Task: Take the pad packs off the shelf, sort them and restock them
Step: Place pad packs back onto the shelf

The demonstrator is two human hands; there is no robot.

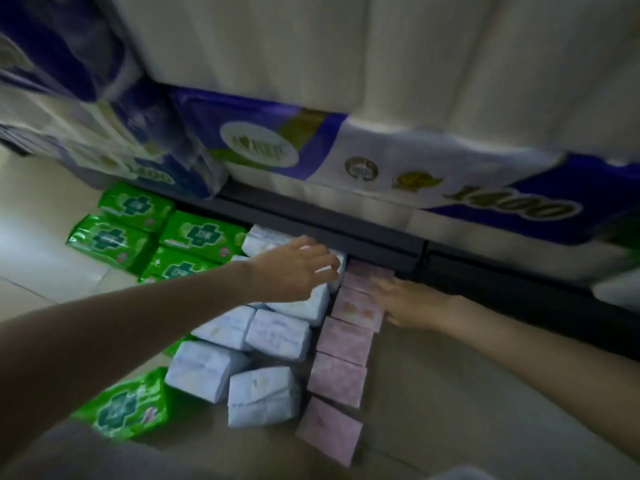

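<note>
Packs of pads lie sorted on the floor by colour: soft pink packs (pixel 341 344) in a single line running away towards the dark bottom shelf (pixel 346 233), pale blue-white packs (pixel 277 336) beside them, glossy green packs (pixel 152 233) furthest left. Left hand (pixel 294 268) rests spread-fingered on a blue-white pack at the shelf edge. Right hand (pixel 405 299) lies flat, fingers straight, against the pink line. Big purple-and-white tissue bundles (pixel 311 157) overhang the shelf above.
</note>
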